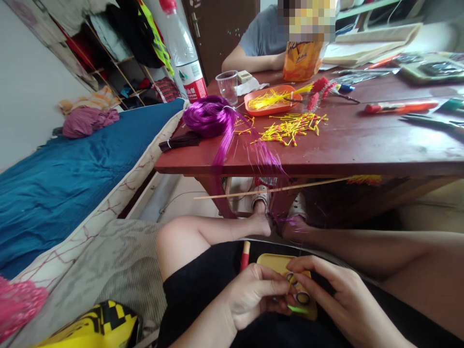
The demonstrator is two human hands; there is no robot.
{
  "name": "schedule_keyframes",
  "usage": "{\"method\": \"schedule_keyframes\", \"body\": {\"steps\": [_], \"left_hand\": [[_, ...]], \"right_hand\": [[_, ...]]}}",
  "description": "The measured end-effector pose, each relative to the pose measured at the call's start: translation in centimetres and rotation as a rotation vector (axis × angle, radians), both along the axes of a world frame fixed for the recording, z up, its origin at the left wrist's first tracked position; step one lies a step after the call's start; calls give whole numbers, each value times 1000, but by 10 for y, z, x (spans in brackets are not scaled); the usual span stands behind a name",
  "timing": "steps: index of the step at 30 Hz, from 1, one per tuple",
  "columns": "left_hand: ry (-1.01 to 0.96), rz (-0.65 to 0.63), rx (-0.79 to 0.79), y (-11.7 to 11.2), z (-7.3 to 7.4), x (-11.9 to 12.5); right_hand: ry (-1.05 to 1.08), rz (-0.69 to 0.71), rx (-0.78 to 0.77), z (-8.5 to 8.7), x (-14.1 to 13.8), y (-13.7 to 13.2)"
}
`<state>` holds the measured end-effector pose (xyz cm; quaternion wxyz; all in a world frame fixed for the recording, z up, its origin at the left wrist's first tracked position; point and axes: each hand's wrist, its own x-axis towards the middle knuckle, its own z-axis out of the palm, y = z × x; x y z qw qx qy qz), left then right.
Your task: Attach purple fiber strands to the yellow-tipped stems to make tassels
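Over my lap, my left hand (253, 295) is closed in a pinch, its thumb and index finger meeting near the fingertips of my right hand (331, 290). My right fingers are bent and pressed together too. Whatever lies between the fingertips is too small to make out. Beneath both hands rests a shallow yellow tray (270, 261), partly covered by them. Dark rings (302, 297) and a bright green strip (297, 309) show at the tray, close to my fingers. A stick with a red lower part (245, 258) lies just left of the tray.
The red-brown table (348, 150) ahead carries a purple fibre bundle (206, 116), whose strands hang over its edge, yellow red-tipped pieces (286, 128), an orange dish (259, 112) and a bottle (186, 63). A thin wooden stick (235, 194) juts below. Someone sits opposite; a bed (90, 159) stands left.
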<state>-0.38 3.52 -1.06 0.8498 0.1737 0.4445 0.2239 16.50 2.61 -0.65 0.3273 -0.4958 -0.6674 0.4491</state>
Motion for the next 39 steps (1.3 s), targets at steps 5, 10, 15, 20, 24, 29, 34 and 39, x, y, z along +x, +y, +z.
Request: {"method": "schedule_keyframes", "body": {"steps": [5, 10, 15, 20, 24, 29, 34, 39], "left_hand": [[-17, 19, 13, 0, 1, 2], [17, 103, -12, -1, 1, 7], [73, 107, 47, -1, 7, 9], [185, 74, 159, -1, 16, 8], [202, 34, 189, 0, 15, 7], [157, -19, 144, 0, 9, 3], [131, -28, 129, 1, 7, 2], [170, 31, 140, 1, 10, 5]], "right_hand": [[-7, -23, 47, -3, 1, -1], [-26, -26, 109, -6, 1, -1], [-20, 19, 187, 2, 2, 3], [-23, 162, 109, 4, 2, 6], [-24, 150, 39, -2, 1, 4], [-48, 167, 15, -3, 3, 5], [-69, 178, 31, -2, 2, 7], [-171, 109, 220, -4, 3, 3]]}}
